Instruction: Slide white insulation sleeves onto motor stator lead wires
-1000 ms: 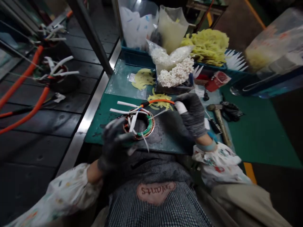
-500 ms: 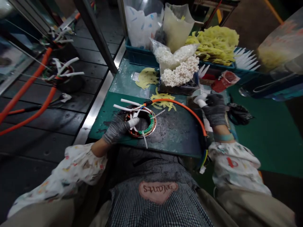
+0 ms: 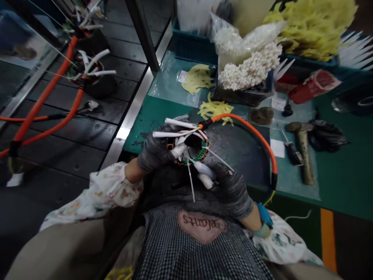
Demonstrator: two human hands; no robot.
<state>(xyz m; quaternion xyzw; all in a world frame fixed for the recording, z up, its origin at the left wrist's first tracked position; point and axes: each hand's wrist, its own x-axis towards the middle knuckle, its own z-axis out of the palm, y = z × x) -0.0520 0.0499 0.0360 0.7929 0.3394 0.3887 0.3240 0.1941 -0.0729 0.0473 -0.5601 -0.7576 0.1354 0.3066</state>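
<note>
My left hand (image 3: 159, 151), in a grey glove with a white-wrapped thumb, is closed on the left side of a motor stator (image 3: 204, 153), a wound ring with a green circuit board. The stator is tilted up near the table's front edge. White sleeved leads and an orange cable (image 3: 253, 130) come off its top. Two thin white cable ties (image 3: 191, 184) stick out of it. My right hand (image 3: 230, 186), gloved too, pinches a slim white pointed tool (image 3: 204, 169) whose tip is at the ring's lower edge. The tool's exact kind is unclear.
A hammer (image 3: 304, 155), a small black-handled tool (image 3: 293, 153) and a red cup (image 3: 314, 85) lie to the right. Yellow strips (image 3: 215, 107) and a bag of white pieces (image 3: 247, 68) are behind. More stators (image 3: 90, 72) with orange cables stand left, beyond the metal edge (image 3: 116, 140).
My right hand has come from the table's right side to the stator, bringing the white tool. The stator is now tilted up toward me. The view has shifted.
</note>
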